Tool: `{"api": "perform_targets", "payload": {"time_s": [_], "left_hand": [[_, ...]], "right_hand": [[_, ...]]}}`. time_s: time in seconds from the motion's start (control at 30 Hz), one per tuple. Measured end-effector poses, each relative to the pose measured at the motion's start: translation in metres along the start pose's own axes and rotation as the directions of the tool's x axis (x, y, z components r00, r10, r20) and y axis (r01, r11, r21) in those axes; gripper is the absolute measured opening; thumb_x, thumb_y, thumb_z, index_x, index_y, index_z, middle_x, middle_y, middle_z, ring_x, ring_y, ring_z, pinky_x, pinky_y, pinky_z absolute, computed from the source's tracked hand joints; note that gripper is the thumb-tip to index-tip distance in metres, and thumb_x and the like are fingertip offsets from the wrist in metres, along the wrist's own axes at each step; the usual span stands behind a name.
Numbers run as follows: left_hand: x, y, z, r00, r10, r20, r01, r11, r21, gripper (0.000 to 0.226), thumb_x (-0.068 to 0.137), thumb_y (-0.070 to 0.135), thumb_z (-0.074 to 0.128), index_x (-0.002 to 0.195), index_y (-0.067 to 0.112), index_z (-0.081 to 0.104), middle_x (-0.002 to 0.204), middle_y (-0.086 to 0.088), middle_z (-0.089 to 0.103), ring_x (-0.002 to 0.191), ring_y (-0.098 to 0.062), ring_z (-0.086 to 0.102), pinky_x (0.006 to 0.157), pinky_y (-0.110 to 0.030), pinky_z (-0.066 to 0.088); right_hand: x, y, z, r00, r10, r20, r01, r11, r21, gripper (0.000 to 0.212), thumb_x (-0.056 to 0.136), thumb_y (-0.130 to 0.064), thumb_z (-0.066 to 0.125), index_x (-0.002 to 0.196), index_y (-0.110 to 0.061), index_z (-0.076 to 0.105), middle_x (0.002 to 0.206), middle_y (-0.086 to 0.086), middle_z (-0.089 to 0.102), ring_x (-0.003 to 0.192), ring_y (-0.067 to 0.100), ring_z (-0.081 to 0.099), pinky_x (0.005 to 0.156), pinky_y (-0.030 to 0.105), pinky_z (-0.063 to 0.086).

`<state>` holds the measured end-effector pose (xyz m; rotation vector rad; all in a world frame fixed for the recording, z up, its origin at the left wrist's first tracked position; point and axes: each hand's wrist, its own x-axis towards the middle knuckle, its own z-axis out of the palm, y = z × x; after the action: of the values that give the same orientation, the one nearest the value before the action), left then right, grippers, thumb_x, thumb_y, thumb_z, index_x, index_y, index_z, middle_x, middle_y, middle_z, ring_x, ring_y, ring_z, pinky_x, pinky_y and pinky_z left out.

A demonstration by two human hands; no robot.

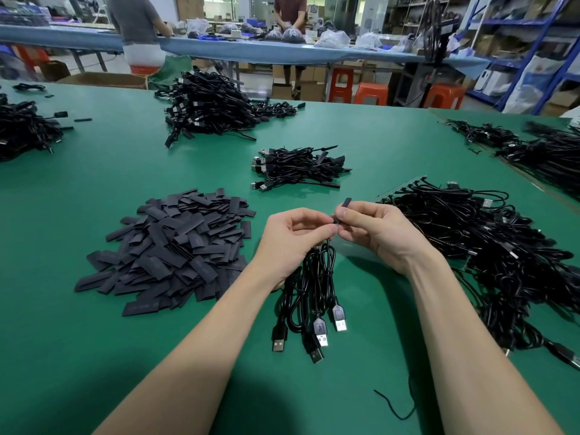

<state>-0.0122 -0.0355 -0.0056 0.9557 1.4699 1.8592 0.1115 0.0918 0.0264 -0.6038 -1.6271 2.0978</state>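
head view: the left hand (pixel 292 237) curls round a small bunch of black cables (pixel 314 284) and pinches their upper ends, while the plugs (pixel 320 332) trail down onto the green table (pixel 110 171). the right hand (pixel 373 230) pinches a short black sleeve (pixel 346 203) between thumb and forefinger, right at a cable tip. the cables look light and limp, so they are best held close to the tip being worked. the sleeve seems thin, flat and easily squashed; a gentle grip on its edges should keep it open. spare sleeves (pixel 175 246) lie piled to the left.
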Motion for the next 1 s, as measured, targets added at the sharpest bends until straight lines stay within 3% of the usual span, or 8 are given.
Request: {"api": "perform_targets", "payload": {"time_s": [0.37, 0.67, 0.83, 0.93, 1.0], "left_hand": [[0.0, -0.002, 0.001, 1.0, 0.031, 0.002, -0.031, 0.997, 0.076, 0.013, 0.079, 0.009, 0.083, 0.081, 0.013, 0.071, 0.076, 0.002, 0.073, 0.074, -0.009, 0.067, 0.074, -0.018, 0.053], [0.0, -0.002, 0.001, 1.0, -0.006, -0.003, 0.006, 0.998, 0.063, 0.011, 0.08, 0.008, 0.082, 0.082, 0.012, 0.072, 0.076, -0.006, 0.072, 0.073, -0.015, 0.065, 0.074, -0.022, 0.054], [-0.001, -0.003, 0.001, 1.0, 0.011, -0.009, -0.01, 0.998, 0.062, 0.011, 0.079, 0.01, 0.083, 0.079, 0.015, 0.073, 0.072, -0.001, 0.072, 0.067, -0.011, 0.064, 0.068, -0.018, 0.052], [-0.001, -0.001, 0.001, 1.0, 0.014, -0.019, -0.013, 0.999, 0.053, 0.011, 0.08, 0.009, 0.082, 0.079, 0.015, 0.073, 0.072, -0.001, 0.073, 0.066, -0.009, 0.064, 0.067, -0.017, 0.051], [-0.001, 0.0, 0.001, 0.999, 0.01, -0.032, -0.009, 1.0, 0.027, 0.011, 0.081, 0.009, 0.081, 0.08, 0.015, 0.072, 0.074, -0.002, 0.073, 0.067, -0.009, 0.065, 0.068, -0.017, 0.051]], "right_hand": [[-0.001, -0.002, -0.001, 1.0, 0.019, 0.004, -0.019, 0.997, -0.074, 0.022, 0.064, -0.022, 0.086, 0.081, -0.01, 0.08, 0.085, 0.012, 0.074, 0.067, 0.011, 0.068, 0.066, 0.018, 0.057], [-0.002, -0.002, -0.005, 0.999, 0.033, 0.006, -0.032, 0.999, -0.042, 0.014, 0.074, -0.018, 0.08, 0.083, -0.008, 0.079, 0.087, 0.011, 0.074, 0.064, 0.008, 0.067, 0.065, 0.017, 0.057], [-0.002, -0.001, -0.002, 0.998, 0.052, 0.026, -0.051, 0.998, -0.038, 0.017, 0.074, -0.016, 0.079, 0.087, -0.006, 0.076, 0.074, 0.004, 0.072, 0.062, 0.007, 0.066, 0.063, 0.016, 0.056], [-0.004, 0.0, 0.001, 1.0, 0.014, 0.021, -0.013, 1.0, -0.026, 0.017, 0.072, -0.019, 0.081, 0.086, -0.009, 0.078, 0.079, 0.006, 0.074, 0.065, 0.009, 0.067, 0.065, 0.017, 0.056], [-0.003, 0.001, 0.006, 0.999, -0.04, 0.003, 0.04, 0.999, -0.034, 0.028, 0.073, -0.022, 0.081, 0.097, -0.009, 0.077, 0.09, 0.01, 0.076, 0.073, 0.014, 0.07, 0.07, 0.021, 0.058]]}}
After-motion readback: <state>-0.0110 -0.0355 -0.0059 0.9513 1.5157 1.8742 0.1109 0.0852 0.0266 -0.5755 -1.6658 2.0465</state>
